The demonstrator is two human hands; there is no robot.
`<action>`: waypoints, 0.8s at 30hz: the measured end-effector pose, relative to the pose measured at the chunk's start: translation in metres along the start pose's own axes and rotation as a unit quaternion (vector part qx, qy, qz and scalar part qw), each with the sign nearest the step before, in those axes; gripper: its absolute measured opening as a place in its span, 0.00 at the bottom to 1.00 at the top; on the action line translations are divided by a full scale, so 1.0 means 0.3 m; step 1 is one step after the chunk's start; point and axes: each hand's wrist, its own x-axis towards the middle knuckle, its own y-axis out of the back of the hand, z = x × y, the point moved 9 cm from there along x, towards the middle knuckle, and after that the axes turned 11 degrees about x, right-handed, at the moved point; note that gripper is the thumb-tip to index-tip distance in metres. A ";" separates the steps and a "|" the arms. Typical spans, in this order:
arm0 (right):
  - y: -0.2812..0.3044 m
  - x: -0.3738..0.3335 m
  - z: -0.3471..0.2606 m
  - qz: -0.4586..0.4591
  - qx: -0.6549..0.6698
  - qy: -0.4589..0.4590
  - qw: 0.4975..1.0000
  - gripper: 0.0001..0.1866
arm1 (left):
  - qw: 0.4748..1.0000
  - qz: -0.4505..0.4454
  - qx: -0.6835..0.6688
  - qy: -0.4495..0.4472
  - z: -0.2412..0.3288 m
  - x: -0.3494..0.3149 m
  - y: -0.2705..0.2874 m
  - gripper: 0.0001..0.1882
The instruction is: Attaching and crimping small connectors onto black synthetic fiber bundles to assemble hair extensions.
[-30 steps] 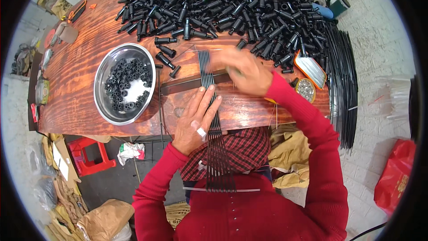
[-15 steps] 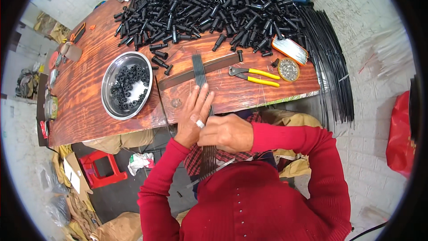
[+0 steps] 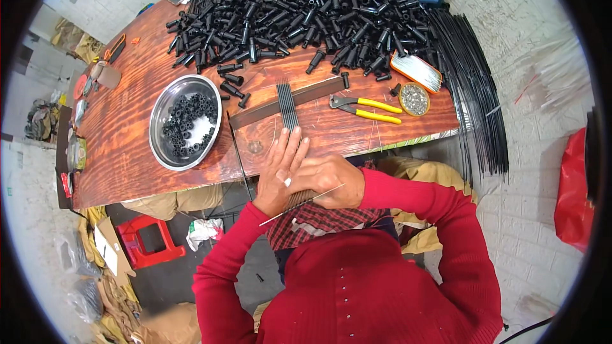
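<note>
A flat row of thin dark rods [image 3: 288,107] lies over a brown strip [image 3: 255,114] on the table, running toward my lap. My left hand [image 3: 280,165] rests flat on the rods, its fingers stretched out toward the far end and a white band on its thumb. Close against it, my right hand [image 3: 335,181] is closed over the near part of the rods. A thin whitish stick [image 3: 280,214] slants across below both hands and passes by the right fingers, which appear to grip it. The fingertips of that hand are partly hidden.
Black tubular parts [image 3: 287,19] are heaped at the back. A metal bowl [image 3: 155,143] with small black rings stands left; yellow-handled pincers [image 3: 379,109], a round tub [image 3: 414,100] and an orange-rimmed tray [image 3: 417,70] lie right. Long black rods [image 3: 478,95] overhang the right edge.
A thin whitish stick now slants across at my right hand; a pale strip lay lower, over my lap, before. My right hand has shifted slightly up and right; the left stays flat.
</note>
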 end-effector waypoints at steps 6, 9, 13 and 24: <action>-0.041 -0.028 0.012 -0.053 -0.024 0.002 0.998 0.18 | 0.999 -0.031 0.012 -0.008 0.029 -0.010 -0.026 0.32; -0.042 -0.020 0.003 -0.080 -0.025 0.002 0.997 0.21 | 0.999 -0.027 0.029 -0.022 0.037 -0.010 -0.041 0.33; 0.054 -0.068 0.060 -0.175 -0.023 -0.079 0.981 0.25 | 0.999 -0.031 0.006 0.001 0.038 -0.004 -0.009 0.35; 0.972 -0.378 0.475 0.162 -0.495 -0.368 0.770 0.08 | 0.999 -0.027 0.041 0.002 0.052 0.011 -0.009 0.46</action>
